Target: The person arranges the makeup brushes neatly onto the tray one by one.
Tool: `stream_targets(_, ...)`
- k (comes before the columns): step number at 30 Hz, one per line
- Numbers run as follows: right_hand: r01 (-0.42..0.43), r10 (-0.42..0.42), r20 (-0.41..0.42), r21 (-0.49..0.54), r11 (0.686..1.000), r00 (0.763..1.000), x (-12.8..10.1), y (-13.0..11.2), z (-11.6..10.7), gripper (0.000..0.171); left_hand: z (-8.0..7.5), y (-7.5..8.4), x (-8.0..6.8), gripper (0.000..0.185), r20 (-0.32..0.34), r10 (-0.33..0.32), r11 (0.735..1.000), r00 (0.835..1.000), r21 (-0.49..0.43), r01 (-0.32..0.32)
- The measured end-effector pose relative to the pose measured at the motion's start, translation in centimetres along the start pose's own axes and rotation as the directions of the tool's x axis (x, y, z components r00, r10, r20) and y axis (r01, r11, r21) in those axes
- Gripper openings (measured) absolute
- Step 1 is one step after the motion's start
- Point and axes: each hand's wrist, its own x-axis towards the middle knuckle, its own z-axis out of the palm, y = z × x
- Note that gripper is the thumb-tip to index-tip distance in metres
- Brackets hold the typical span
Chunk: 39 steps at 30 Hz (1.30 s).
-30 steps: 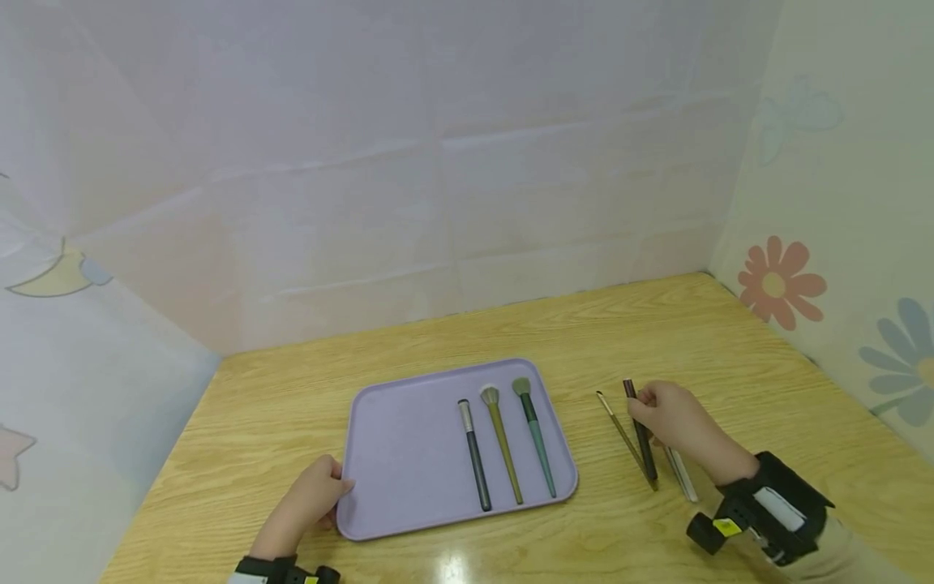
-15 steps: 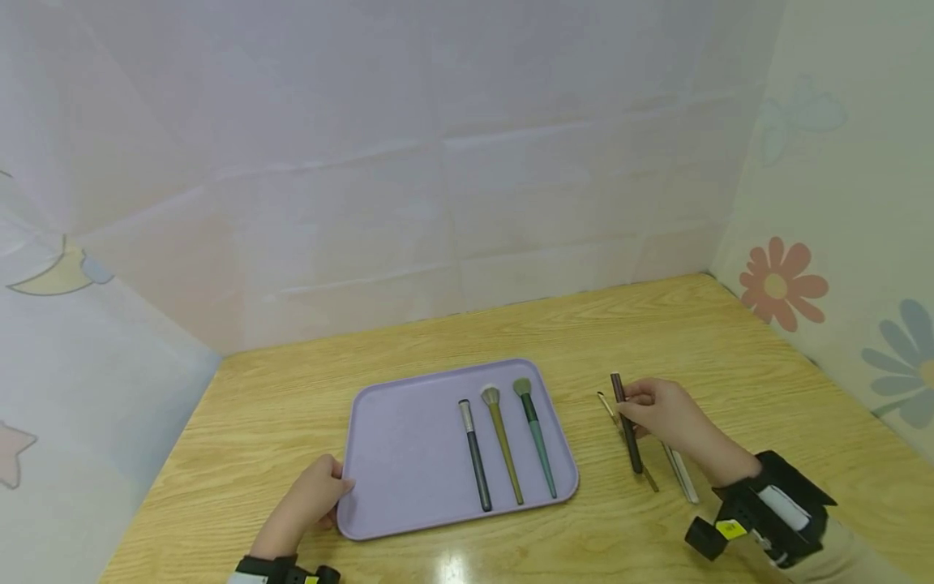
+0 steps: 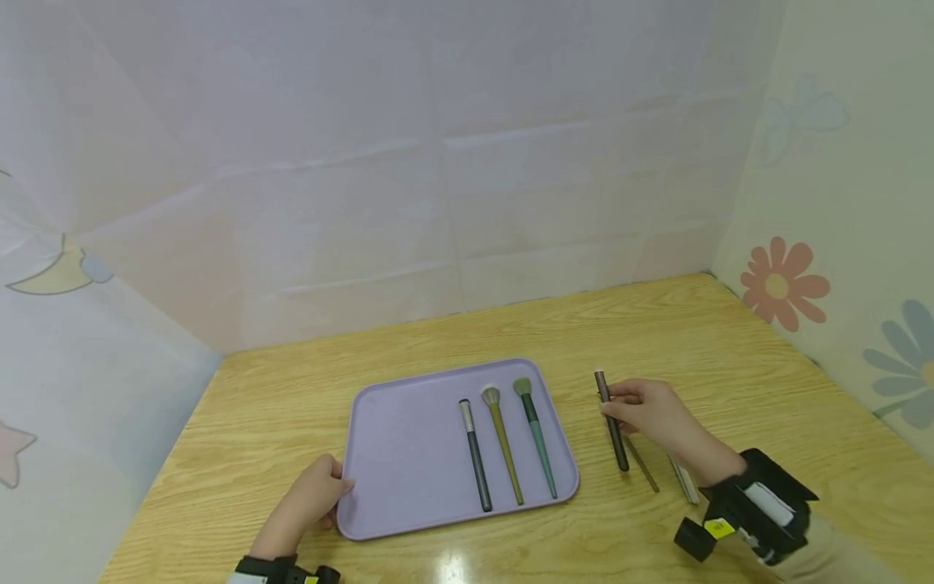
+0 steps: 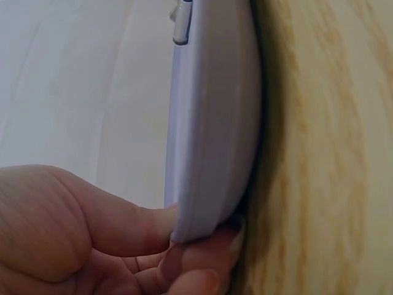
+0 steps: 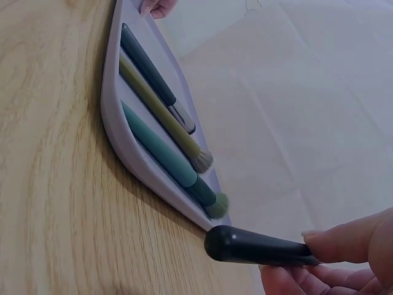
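Note:
My right hand [image 3: 649, 410] pinches a dark pen-shaped stick [image 3: 614, 430] between thumb and fingers, over the table right of the tray. In the right wrist view the stick's rounded black end [image 5: 227, 243] points toward the camera. My left hand [image 3: 310, 492] grips the near left edge of a lavender tray [image 3: 409, 454], thumb on top of the rim and fingers beneath, as the left wrist view shows. Three makeup brushes lie side by side on the tray: a black-handled one [image 3: 477, 462], an olive one [image 3: 503, 444] and a green one [image 3: 537, 438].
Under and beside my right hand lie a thin brown-handled brush [image 3: 645, 469] and a silver slim item [image 3: 684, 482], both partly hidden. The wooden table [image 3: 292, 381] meets a pale cloth backdrop [image 3: 350, 203] behind and a flower-printed wall [image 3: 839, 203] at right.
My right hand has lifted the dark stick from beside the thin brush and carried it left toward the tray. The left hand and tray have stayed still.

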Motion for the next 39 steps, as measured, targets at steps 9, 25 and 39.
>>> stream_targets(9, 0.019, -0.019, 0.008, 0.030, 0.999, 1.000, 0.1, -0.6, 0.8, 0.042, 0.0, 0.1, -0.1, 0.014, -0.006, 0.016, 1.000, 1.000, 0.004, -0.016)
stream_targets(25, 0.011, -0.011, -0.001, 0.045, 0.999, 1.000, 0.4, -1.2, 1.9, 0.035, 0.0, 0.0, -0.1, 0.014, -0.003, 0.012, 1.000, 1.000, 0.001, -0.012)
stream_targets(39, -0.005, 0.006, -0.002, 0.121, 0.993, 1.000, 0.6, -1.5, 3.1, 0.038, 0.0, 0.1, -0.1, 0.014, -0.005, 0.006, 1.000, 1.000, 0.007, -0.006)
